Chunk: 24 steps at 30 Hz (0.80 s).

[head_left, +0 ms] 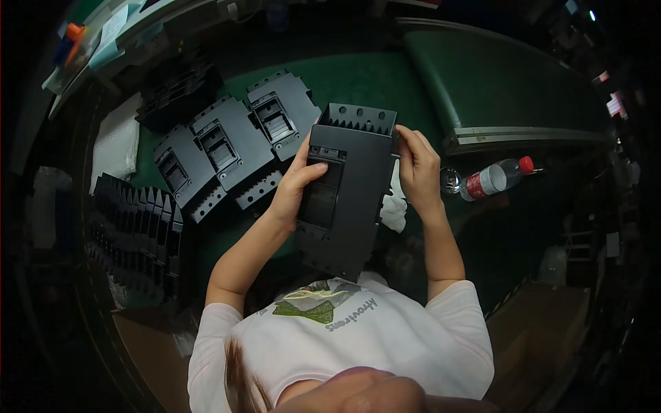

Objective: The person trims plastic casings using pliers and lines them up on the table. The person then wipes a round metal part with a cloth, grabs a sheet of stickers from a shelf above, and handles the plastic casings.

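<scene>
A large black plastic housing (361,186) is held up in front of my chest, its toothed, holed end pointing away from me. My left hand (297,180) grips its left side, with the thumb over the rectangular opening. At the upper right edge, my right hand (418,165) has its fingers bent against the housing; whether they hold a small part there is hidden. Similar dark housings lie to the left on the green surface: one (281,113) nearest the held one, another (234,148) beside it, and a third (180,165) farther left.
Black ribbed parts (138,227) are stacked at the left, near a white wrapped bundle (117,141). More dark parts (179,89) sit behind. A red-capped bottle (492,180) lies right, beside white cloth (394,203). A metal-edged green board (502,89) stands upper right. Cardboard boxes (544,330) flank me.
</scene>
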Available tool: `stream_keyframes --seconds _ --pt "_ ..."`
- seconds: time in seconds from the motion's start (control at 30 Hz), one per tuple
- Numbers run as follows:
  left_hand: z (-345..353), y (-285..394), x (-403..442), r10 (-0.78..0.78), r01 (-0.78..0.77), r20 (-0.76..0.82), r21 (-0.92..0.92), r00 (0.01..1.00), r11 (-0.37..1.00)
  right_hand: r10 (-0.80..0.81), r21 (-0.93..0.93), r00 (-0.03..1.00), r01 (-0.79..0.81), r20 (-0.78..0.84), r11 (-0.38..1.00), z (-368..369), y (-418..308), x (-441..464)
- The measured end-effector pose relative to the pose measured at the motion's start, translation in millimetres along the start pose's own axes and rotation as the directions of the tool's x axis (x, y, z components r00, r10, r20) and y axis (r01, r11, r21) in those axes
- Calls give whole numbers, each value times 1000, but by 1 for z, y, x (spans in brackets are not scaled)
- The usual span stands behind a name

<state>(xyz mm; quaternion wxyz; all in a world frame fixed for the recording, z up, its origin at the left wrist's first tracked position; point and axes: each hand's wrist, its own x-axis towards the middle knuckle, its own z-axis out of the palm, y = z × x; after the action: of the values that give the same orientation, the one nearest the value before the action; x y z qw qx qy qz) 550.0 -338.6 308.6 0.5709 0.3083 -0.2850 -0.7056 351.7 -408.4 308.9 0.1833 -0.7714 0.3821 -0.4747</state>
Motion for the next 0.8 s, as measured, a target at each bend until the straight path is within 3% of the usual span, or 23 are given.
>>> stream_keyframes --seconds 0.27,0.33,0.47,0.53,0.63,0.8 --pt "1 -17 1 -16 16 138 -2 990 1000 -174 -101 983 168 -55 981 1 -5 6" --pt "1 -17 0 -5 2 146 21 989 1000 -213 -19 967 212 -138 977 6 -5 3" --pt "0 -7 -4 -13 6 204 34 979 999 -247 -26 962 246 -118 969 8 3 -3" --pt "0 -6 -3 -13 6 223 33 975 999 -329 43 936 336 -125 941 6 3 1" --pt "-2 -8 -2 -20 16 222 21 975 1000 -374 -18 919 375 -124 927 2 4 8" --pt "-7 -11 -1 8 -15 266 26 964 1000 -199 70 974 208 -111 976 4 -1 -14"
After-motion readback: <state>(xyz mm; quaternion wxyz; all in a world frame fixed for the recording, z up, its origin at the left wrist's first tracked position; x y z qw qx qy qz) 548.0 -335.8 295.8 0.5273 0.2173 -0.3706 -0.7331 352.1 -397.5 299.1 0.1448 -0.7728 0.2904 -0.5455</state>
